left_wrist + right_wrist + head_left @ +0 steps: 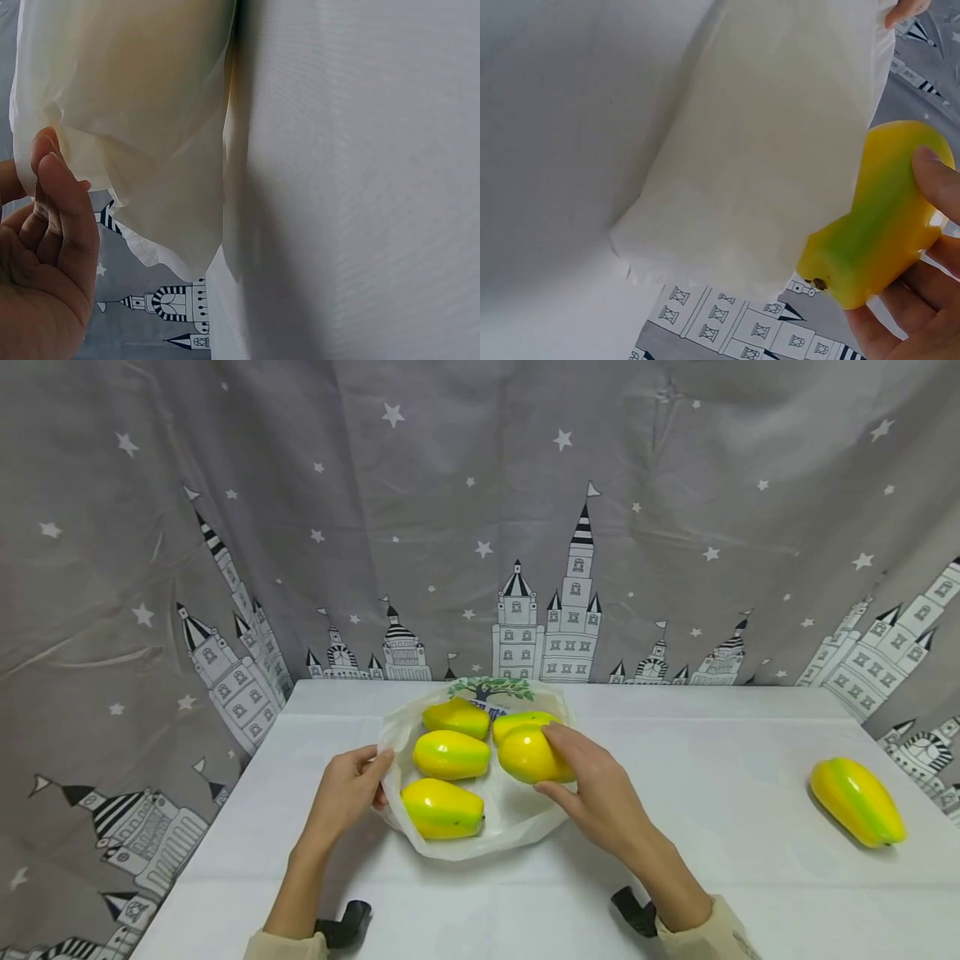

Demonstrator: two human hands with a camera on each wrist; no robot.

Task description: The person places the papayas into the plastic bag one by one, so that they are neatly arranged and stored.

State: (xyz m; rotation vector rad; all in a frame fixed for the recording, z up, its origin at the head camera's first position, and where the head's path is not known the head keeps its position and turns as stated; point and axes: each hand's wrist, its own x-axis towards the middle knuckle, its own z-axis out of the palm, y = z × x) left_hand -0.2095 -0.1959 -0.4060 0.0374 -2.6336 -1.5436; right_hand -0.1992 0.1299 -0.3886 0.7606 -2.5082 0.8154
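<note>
A white plastic bag (517, 833) with a green tree print stands open on the table, holding several yellow-green papayas (450, 755). My left hand (347, 793) pinches the bag's left rim between thumb and fingers; the left wrist view shows its fingertips on the thin plastic (150, 150). Above the right part of the bag, my right hand (600, 789) grips a papaya (528, 756). In the right wrist view, this papaya (885, 217) sits between thumb and fingers at the bag's edge, stem end downward. It partly covers another papaya (525, 720) behind it.
One more papaya (858, 802) lies on the white tablecloth (720, 752) far to the right. A grey curtain (450, 510) printed with castles and stars hangs behind the table. Black wrist mounts (345, 925) sit by both sleeves.
</note>
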